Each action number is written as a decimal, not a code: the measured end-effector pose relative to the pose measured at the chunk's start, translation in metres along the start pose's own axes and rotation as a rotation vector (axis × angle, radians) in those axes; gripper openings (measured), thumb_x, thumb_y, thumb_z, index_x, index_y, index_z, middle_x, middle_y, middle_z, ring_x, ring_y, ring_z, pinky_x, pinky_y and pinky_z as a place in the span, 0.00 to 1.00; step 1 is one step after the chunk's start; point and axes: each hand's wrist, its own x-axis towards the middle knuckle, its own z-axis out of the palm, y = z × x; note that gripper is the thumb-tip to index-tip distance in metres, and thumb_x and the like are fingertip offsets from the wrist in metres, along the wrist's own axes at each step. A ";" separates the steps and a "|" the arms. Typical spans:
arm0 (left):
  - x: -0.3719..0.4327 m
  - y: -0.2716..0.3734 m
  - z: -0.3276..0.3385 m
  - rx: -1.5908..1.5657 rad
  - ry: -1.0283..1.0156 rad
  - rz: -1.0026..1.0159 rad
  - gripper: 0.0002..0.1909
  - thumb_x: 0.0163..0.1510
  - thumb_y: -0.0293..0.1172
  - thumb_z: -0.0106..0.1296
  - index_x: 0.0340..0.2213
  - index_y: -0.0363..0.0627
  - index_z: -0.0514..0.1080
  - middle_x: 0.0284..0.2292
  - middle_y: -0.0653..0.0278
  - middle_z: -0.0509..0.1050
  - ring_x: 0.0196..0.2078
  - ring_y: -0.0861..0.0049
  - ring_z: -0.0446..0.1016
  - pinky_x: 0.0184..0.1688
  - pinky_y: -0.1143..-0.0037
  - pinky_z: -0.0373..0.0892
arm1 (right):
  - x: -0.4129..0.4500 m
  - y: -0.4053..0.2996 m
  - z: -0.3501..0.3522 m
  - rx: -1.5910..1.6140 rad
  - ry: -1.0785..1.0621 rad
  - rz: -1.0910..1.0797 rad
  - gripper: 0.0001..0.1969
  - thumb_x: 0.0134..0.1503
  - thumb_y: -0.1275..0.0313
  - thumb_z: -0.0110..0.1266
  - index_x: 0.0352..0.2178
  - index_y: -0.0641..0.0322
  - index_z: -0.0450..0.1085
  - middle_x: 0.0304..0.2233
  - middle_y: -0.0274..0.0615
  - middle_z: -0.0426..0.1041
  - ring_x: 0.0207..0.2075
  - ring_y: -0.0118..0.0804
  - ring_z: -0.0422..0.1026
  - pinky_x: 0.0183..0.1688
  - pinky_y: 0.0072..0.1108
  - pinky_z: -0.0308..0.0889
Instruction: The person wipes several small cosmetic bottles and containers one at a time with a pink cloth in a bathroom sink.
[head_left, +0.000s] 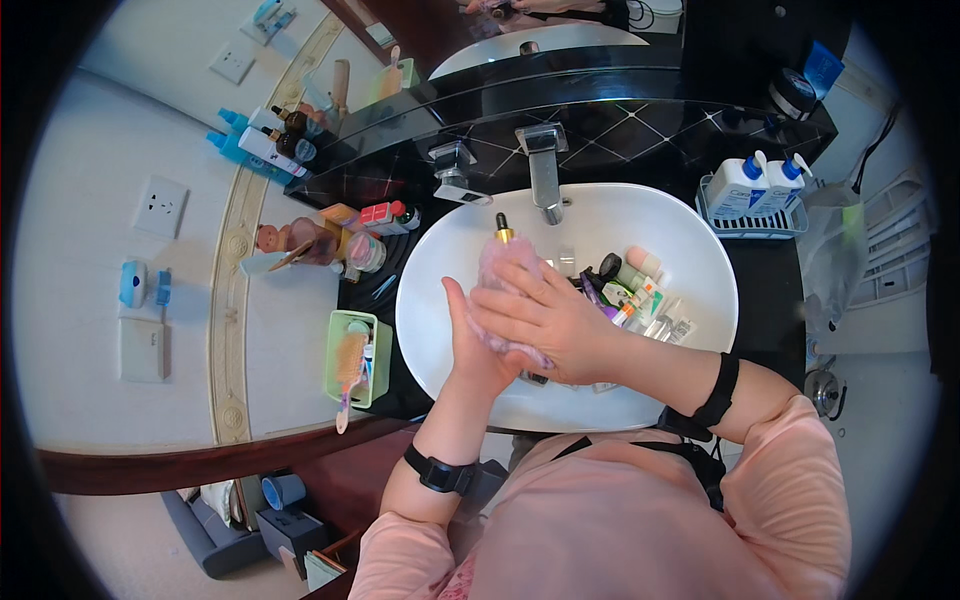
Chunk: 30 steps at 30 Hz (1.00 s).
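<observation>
A dropper bottle with a black rubber bulb and gold collar (504, 227) is wrapped in a fluffy pink cloth (504, 259), which hides its body. My left hand (478, 346) supports the bundle from below and the left, thumb raised. Over it lies my right hand (541, 319), its fingers pressing the cloth. Both hands are above a white oval washbasin (442, 262). In the basin, right of the hands, lies a heap of small cosmetic tubes and containers (637, 300), partly hidden by my right forearm. The chrome faucet (545, 180) stands just behind them.
Beside the basin, a green plastic basket (331, 360) holds a hairbrush (349, 360). Jars and bottles (366, 251) crowd the left counter. On the right, a rack (757, 225) holds two pump bottles (739, 187). A chrome lever handle (459, 187) is left of the faucet.
</observation>
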 end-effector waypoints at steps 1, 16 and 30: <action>-0.001 0.003 0.001 -0.091 -0.032 -0.025 0.43 0.51 0.71 0.24 0.58 0.53 0.51 0.53 0.61 0.61 0.52 0.67 0.66 0.47 0.68 0.69 | 0.000 -0.001 -0.002 0.040 -0.068 -0.041 0.26 0.48 0.67 0.54 0.50 0.57 0.62 0.55 0.40 0.59 0.59 0.52 0.52 0.57 0.46 0.48; 0.018 -0.011 -0.031 0.183 -0.011 0.534 0.26 0.57 0.51 0.42 0.50 0.47 0.56 0.47 0.61 0.66 0.49 0.73 0.64 0.52 0.71 0.60 | -0.022 0.029 0.015 1.424 0.098 1.181 0.23 0.63 0.54 0.32 0.46 0.61 0.64 0.45 0.44 0.67 0.45 0.31 0.68 0.48 0.23 0.63; 0.022 -0.006 -0.052 0.290 0.287 0.509 0.21 0.51 0.25 0.52 0.44 0.41 0.57 0.36 0.62 0.69 0.36 0.76 0.70 0.39 0.77 0.68 | -0.015 0.014 0.002 1.163 0.085 1.121 0.24 0.62 0.54 0.35 0.48 0.63 0.62 0.35 0.38 0.72 0.34 0.28 0.70 0.40 0.18 0.63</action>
